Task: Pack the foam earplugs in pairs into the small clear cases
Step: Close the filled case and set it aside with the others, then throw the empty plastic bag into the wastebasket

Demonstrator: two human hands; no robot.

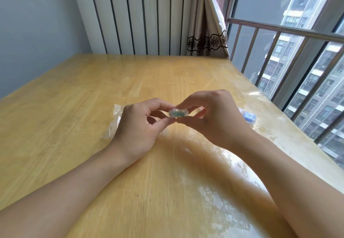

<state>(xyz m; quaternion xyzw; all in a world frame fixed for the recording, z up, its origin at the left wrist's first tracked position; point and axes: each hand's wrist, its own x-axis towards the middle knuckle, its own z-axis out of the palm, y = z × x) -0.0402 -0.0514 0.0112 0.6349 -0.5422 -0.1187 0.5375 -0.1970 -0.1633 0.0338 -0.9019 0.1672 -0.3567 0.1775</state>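
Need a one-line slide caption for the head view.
Left hand and right hand pinch a small clear plastic case holding something teal above the glossy wooden table.

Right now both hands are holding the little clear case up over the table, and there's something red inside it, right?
Not quite. The head view shows the left hand and right hand pinching the clear case above the table, but what's inside looks teal green, not red.
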